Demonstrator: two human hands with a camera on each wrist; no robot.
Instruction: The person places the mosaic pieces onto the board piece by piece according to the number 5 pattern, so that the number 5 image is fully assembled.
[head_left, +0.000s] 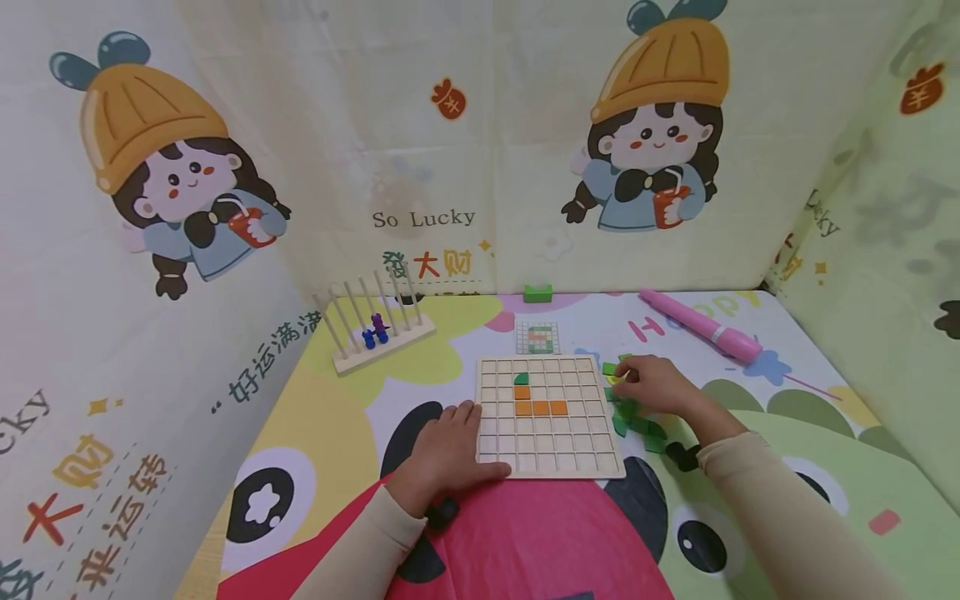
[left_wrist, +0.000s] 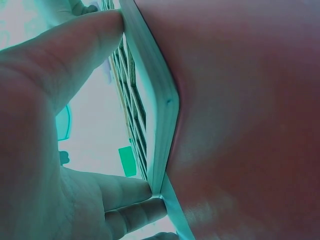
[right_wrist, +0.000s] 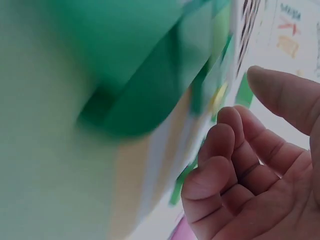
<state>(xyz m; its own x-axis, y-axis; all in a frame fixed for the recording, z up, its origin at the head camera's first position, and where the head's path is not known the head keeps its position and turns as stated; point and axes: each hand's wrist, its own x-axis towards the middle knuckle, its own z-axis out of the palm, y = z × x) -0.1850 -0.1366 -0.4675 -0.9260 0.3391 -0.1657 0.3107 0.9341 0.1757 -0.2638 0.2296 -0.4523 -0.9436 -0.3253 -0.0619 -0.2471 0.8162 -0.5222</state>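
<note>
A square wooden grid board [head_left: 551, 458] lies on the table, with several orange square tiles [head_left: 541, 408] and one green round-cornered tile [head_left: 521, 379] in its cells. My left hand [head_left: 448, 446] rests at the board's near left corner, thumb along the front edge and straight fingers against the left side. Off the board's right side lie several loose green tiles [head_left: 654, 432]. Over the far end of these tiles is my right hand [head_left: 654, 385]. The right wrist view shows its fingers loosely bent, thumb apart from them, close to the tiles, among them a blurred green one [right_wrist: 150, 95].
Behind the board lies a small grid pattern card [head_left: 537, 337], and a green block [head_left: 537, 293] stands farther back. A wooden peg rack [head_left: 386, 342] with blue and purple figures is at back left. At back right lies a pink stick-shaped object [head_left: 697, 323]. Printed cloth walls surround the table.
</note>
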